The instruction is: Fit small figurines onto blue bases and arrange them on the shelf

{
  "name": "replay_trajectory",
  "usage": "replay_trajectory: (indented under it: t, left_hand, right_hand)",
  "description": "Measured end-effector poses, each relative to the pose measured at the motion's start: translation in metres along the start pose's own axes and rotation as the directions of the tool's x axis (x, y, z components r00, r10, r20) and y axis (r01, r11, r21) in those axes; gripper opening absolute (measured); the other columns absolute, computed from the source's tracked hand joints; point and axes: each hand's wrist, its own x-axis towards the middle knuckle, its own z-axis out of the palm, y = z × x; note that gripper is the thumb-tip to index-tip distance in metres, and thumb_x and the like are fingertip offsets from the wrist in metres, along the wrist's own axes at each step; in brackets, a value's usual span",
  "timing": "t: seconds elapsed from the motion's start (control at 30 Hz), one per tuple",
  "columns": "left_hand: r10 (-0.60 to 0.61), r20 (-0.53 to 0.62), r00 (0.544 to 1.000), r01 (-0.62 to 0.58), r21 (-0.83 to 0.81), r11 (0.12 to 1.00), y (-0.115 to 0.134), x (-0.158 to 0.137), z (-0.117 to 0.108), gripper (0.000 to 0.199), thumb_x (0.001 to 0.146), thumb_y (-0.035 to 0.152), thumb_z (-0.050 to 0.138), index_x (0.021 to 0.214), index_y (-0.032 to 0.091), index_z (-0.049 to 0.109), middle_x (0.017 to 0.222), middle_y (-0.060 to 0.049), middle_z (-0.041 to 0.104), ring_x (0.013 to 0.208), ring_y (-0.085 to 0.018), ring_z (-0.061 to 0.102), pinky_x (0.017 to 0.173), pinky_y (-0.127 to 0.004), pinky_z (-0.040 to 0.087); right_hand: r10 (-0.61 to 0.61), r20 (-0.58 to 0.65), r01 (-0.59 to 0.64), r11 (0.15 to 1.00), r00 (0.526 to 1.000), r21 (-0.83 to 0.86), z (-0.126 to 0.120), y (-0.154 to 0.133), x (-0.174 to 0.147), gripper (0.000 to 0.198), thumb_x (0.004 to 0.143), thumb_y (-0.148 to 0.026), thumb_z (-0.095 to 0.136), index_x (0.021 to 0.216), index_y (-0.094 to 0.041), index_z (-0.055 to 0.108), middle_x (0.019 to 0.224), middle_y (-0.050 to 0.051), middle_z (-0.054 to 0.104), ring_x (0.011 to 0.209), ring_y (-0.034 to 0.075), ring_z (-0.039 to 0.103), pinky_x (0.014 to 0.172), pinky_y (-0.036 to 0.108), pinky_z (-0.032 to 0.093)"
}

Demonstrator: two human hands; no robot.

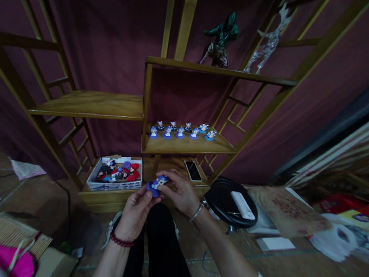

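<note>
I watch the purple figurine (160, 182) tilt between both hands, long axis slanting up rightward: left hand (136, 212) grasping its base (153, 191), right hand (183, 195) pinching the head end.

The premises appear to be a home or a small display room; which of the two cannot be determined. A wooden display rack (91, 104) stands before a dark reddish backdrop (105, 46), bearing small figurines (179, 132), a green-cloaked statue (223, 33) and a clear ornament (268, 45). A black stool (221, 208) and a plastic bag (332, 240) are noted nearby.
</note>
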Motion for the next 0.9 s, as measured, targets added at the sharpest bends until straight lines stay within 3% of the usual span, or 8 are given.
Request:
replay_trajectory:
  t: [0.53, 0.67, 0.9]
  left_hand:
    - [0.02, 0.012, 1.0, -0.021, 0.041, 0.999, 0.003, -0.003, 0.001, 0.017, 0.068, 0.023, 0.063, 0.082, 0.015, 0.064, 0.081, -0.003, 0.065, 0.072, -0.013, 0.061, 0.071, -0.025, 0.048]
    - [0.042, 0.011, 0.999, -0.042, 0.041, 0.998, 0.004, -0.002, 0.002, 0.02, 0.067, 0.021, 0.063, 0.087, 0.016, 0.063, 0.085, -0.003, 0.065, 0.076, -0.013, 0.06, 0.072, -0.024, 0.048]
    - [0.088, -0.091, 0.992, -0.087, 0.006, 0.996, 0.005, -0.003, 0.006, 0.024, 0.061, 0.018, 0.068, 0.085, 0.019, 0.063, 0.09, 0.0, 0.064, 0.081, -0.013, 0.058, 0.072, -0.026, 0.049]
  right_hand:
    - [-0.199, 0.178, 0.22, 0.97, 0.964, -0.105, -0.013, -0.01, 0.014, 0.023, 0.079, -0.027, 0.051, 0.101, -0.025, 0.055, 0.094, 0.002, 0.058, 0.09, 0.014, 0.054, 0.08, 0.028, 0.044]
    - [-0.194, 0.18, 0.218, 0.969, 0.964, -0.12, -0.013, -0.012, 0.014, 0.024, 0.078, -0.027, 0.052, 0.102, -0.024, 0.054, 0.094, 0.003, 0.058, 0.089, 0.014, 0.054, 0.079, 0.027, 0.043]
    - [-0.163, 0.136, 0.181, 0.974, 0.977, -0.135, -0.007, -0.017, 0.014, 0.023, 0.076, -0.027, 0.054, 0.099, -0.024, 0.054, 0.091, 0.002, 0.058, 0.087, 0.015, 0.054, 0.077, 0.027, 0.043]
